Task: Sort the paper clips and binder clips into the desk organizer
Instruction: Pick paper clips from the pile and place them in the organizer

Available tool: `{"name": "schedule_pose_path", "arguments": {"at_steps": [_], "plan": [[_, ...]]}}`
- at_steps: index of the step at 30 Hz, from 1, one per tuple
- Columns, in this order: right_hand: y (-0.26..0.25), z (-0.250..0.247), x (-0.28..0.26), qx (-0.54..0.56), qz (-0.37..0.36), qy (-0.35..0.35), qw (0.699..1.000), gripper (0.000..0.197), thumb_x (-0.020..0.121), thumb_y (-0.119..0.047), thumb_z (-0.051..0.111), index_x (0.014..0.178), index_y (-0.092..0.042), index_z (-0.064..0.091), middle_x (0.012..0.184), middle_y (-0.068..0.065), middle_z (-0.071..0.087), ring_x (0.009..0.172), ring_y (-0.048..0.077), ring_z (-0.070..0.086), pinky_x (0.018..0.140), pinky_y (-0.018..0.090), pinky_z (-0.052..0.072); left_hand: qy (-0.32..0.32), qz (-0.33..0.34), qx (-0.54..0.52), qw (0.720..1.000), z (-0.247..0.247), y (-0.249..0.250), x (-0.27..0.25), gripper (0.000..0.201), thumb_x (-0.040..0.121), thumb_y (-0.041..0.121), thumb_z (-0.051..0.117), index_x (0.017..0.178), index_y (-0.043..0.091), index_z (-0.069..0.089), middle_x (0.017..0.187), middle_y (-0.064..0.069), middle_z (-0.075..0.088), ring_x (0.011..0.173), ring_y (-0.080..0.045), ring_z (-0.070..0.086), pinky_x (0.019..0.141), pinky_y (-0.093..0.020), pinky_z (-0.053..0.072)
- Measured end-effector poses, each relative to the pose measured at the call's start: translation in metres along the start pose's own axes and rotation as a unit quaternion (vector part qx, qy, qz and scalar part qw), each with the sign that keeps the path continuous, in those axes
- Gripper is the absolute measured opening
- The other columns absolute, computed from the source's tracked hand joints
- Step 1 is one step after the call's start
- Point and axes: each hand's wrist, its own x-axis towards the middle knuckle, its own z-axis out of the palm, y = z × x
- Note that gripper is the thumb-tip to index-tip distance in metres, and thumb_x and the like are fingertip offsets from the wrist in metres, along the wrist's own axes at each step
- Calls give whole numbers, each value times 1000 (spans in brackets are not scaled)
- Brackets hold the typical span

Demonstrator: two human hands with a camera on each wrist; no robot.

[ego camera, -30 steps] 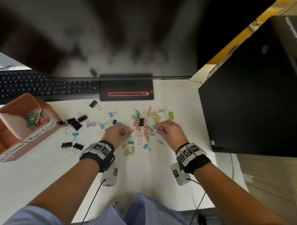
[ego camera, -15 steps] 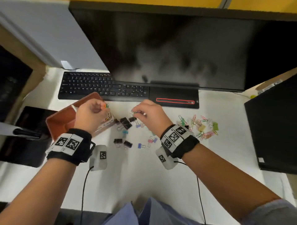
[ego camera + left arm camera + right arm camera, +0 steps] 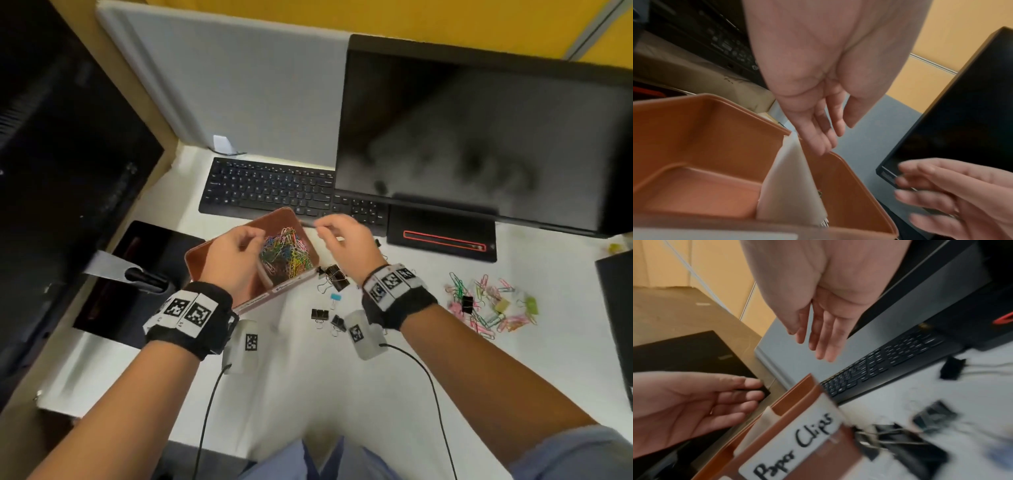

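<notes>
The brown desk organizer point(image 3: 274, 214) stands left of centre, with a white divider point(image 3: 789, 178) and a "Paper Clips" label point(image 3: 795, 444). Its far compartment holds a heap of coloured paper clips point(image 3: 286, 255). My left hand point(image 3: 253, 240) hovers over the organizer with relaxed fingers point(image 3: 824, 146) and holds nothing. Just past the organizer's right edge my right hand point(image 3: 322, 229) also hangs empty, its fingers point(image 3: 824, 352) straight. Black binder clips point(image 3: 334, 274) lie right of the organizer. A mixed pile of coloured clips point(image 3: 486, 308) lies further right.
A black keyboard point(image 3: 267, 188) and a monitor point(image 3: 479, 144) on its stand base point(image 3: 442, 236) are right behind the organizer. A dark flat device point(image 3: 137, 274) lies to its left. A black case point(image 3: 616, 308) borders the desk at the right.
Both hands moved left from the clip pile to the organizer. The clips pinched half a second ago are no longer in the fingers, and both hands have opened. The head view swung left.
</notes>
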Motion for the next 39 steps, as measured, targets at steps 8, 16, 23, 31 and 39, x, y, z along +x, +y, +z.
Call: {"name": "schedule_pose_path", "arguments": {"at_steps": [8,16,23,31,39], "plan": [[90,-56,-87,-73,76,8,994,15,89,-23,59,102,-22,65,97,-5,58,75,-1,56,71,18,47,-121,52,82,988,34,1,-41,5,87,22,60,85,19,62,84,-5,67,76,-21,64,71,-33,55],[156,-72,-155,-234,126,28,964,35,80,-27,68,113,-18,61,113,7,54,101,24,52,90,40,48,-158,60,270,948,52,-66,-71,21,77,4,65,94,17,67,102,0,62,99,-19,57,88,-28,43],[193,-92,-195,-301,297,40,905,66,87,-43,52,141,-14,27,147,21,26,132,42,30,105,54,36,-113,20,315,942,56,-102,-73,22,72,-5,64,91,6,67,95,-9,54,88,-31,58,82,-29,42],[188,-84,-202,-259,214,-26,942,56,90,-44,48,140,-25,33,151,14,24,135,35,28,108,47,33,-128,-2,322,938,78,-100,-70,10,80,-2,56,86,4,61,90,-16,64,85,-30,57,74,-29,40],[208,-131,-198,-224,223,23,948,56,88,-29,55,140,-23,34,155,7,21,142,28,23,112,43,30,-116,129,268,948,124,-39,-79,4,86,10,57,89,10,61,87,-5,53,74,-19,52,71,-27,40]]}}
